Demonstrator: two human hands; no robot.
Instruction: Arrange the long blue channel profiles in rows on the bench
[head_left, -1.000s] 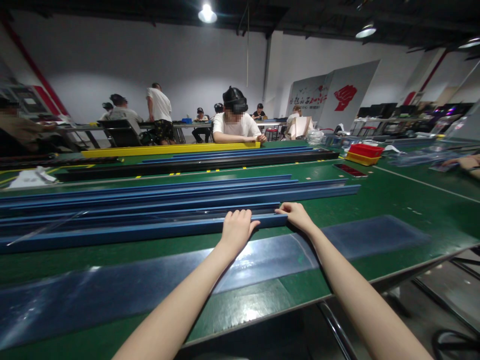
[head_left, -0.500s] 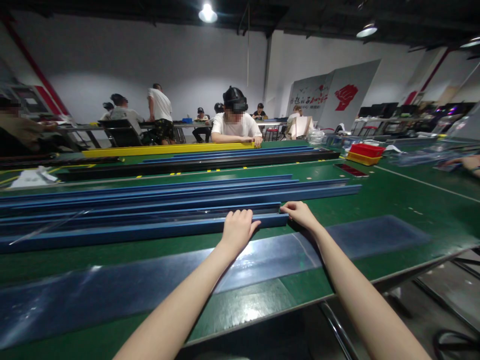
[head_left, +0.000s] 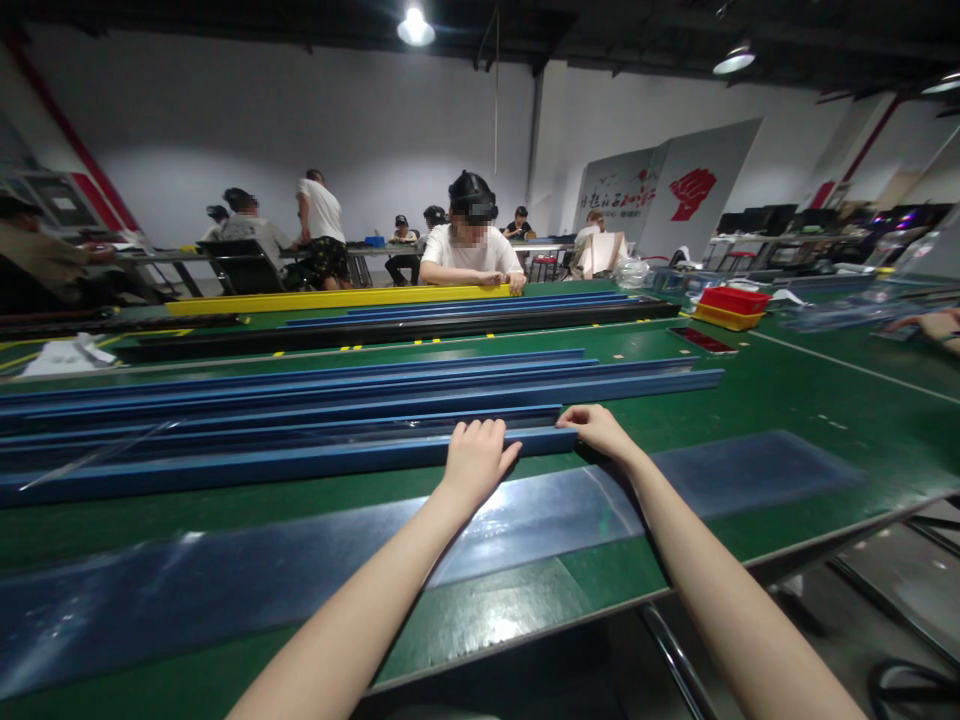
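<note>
The nearest long blue channel (head_left: 300, 470) lies across the green table, with a clear film strip inside its trough. Over its near wall, a little left of the right end, my left hand (head_left: 477, 465) is closed, fingers inside and thumb pointing right. At that right end my right hand (head_left: 596, 428) has its fingers curled against the channel; whether it also pinches the film is hidden. Beneath both forearms a wide, clear plastic strip (head_left: 300, 555) lies flat along the table's front.
More blue channels (head_left: 637, 382) lie just behind. Farther back are black profiles (head_left: 450, 325) and a long yellow profile (head_left: 337, 298), held by a person (head_left: 472, 250) across the table. A phone (head_left: 703, 340) and a red bin (head_left: 733, 300) sit at right.
My right hand has shifted very slightly left at the channel's end. My left hand stays in place. The person opposite has moved a hand slightly.
</note>
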